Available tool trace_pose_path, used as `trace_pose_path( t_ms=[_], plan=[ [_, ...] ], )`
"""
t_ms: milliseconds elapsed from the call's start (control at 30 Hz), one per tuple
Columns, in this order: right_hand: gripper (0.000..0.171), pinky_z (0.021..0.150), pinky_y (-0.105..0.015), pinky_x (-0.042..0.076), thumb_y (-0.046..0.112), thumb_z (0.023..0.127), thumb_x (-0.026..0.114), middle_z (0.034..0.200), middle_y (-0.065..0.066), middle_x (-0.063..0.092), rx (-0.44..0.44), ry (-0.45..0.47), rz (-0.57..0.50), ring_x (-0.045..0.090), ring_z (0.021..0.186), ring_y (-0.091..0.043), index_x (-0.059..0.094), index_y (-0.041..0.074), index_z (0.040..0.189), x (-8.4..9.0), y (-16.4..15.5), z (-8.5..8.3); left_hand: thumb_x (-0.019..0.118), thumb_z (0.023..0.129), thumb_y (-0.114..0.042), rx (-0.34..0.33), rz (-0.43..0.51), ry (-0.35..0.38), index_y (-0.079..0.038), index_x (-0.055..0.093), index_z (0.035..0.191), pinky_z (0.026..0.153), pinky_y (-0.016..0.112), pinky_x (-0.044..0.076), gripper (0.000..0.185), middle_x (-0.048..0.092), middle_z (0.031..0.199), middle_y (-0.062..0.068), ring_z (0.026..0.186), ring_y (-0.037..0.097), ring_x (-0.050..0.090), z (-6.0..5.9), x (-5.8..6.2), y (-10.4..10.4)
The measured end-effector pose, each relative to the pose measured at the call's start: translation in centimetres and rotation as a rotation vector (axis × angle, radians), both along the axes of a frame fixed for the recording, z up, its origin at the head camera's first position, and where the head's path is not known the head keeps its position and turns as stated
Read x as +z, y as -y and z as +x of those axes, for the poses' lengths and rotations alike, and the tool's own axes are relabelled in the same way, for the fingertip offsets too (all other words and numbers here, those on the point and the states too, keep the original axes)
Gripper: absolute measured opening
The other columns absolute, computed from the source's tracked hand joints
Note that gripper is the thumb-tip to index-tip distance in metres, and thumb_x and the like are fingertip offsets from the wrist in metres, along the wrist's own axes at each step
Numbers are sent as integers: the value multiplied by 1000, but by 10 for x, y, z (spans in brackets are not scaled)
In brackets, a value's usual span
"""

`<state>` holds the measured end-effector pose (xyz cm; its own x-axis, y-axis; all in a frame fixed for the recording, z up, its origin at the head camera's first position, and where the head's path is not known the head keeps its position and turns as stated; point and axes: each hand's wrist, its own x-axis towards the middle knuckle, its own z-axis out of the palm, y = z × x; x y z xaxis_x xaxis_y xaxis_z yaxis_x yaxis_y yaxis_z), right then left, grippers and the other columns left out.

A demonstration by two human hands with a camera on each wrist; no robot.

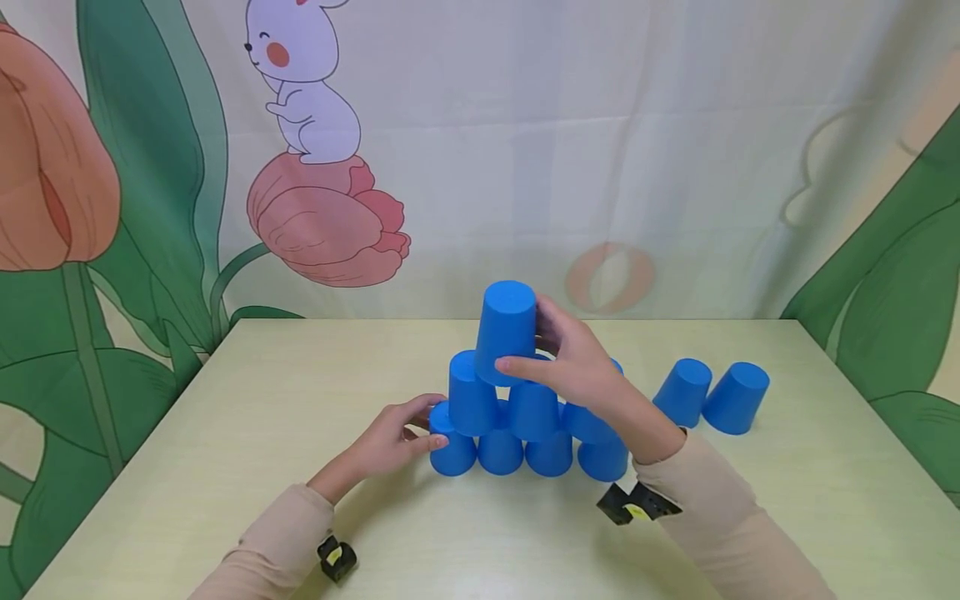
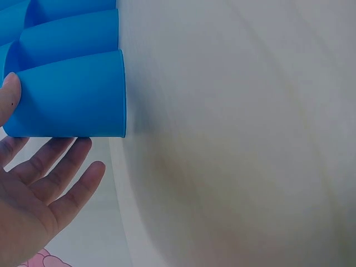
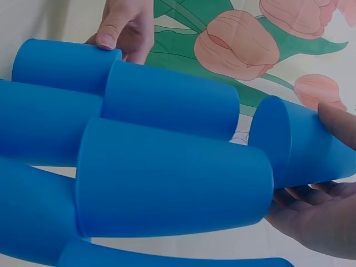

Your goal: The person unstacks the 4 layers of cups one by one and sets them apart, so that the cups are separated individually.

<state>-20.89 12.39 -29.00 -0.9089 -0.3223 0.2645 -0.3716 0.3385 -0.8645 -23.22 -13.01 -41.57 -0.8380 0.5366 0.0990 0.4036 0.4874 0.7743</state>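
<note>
While the right hand point(image 1: 573, 358) curls thumb and fingers around the top cup point(image 1: 507, 332), that plain blue, upside-down cup sits at the 12 o'clock peak of the cup pyramid point(image 1: 525, 417) near the middle of the table point(image 1: 225, 467). At 9 o'clock the left hand point(image 1: 390, 440) touches the end base cup point(image 1: 452, 446) with relaxed, spread fingers. Two spare cups point(image 1: 712, 396) lean at 3 o'clock, well apart from the pyramid; bare tabletop lies at 6 o'clock. Only the left wrist view shows the open palm point(image 2: 28, 206); the right wrist view shows the cups' smooth sides close up.
</note>
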Motion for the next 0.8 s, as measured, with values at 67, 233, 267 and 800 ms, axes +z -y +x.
trace_pose_path(
  t_ms=[67,233,267,800],
  plan=[
    [73,95,-51,37,25,80,70,136,-8,44,1,-5,-11,46,119,-30,31,12,140,1,-2,2,62,87,-26,4,-4,-2,-7,44,130,76,40,51,51,59,115,14,99,32,58,0,0,0],
    [72,95,-51,37,22,80,70,135,-10,45,-11,-23,-12,46,119,-31,31,11,139,2,-8,8,62,87,-27,9,-11,-3,-7,44,131,76,39,51,52,59,115,14,99,32,58,0,-1,0],
    [72,95,-50,37,22,80,70,135,-10,45,-17,-26,-8,46,119,-31,32,11,139,3,-9,9,62,87,-27,11,-12,-4,-7,44,131,76,39,51,52,59,115,14,99,32,58,0,-1,0],
    [69,96,-51,36,12,81,69,133,-15,46,-59,-98,-34,45,120,-32,31,7,139,13,-33,34,63,86,-26,5,3,-2,-6,44,130,76,40,50,51,59,115,14,99,32,58,-1,-2,0]
  ],
)
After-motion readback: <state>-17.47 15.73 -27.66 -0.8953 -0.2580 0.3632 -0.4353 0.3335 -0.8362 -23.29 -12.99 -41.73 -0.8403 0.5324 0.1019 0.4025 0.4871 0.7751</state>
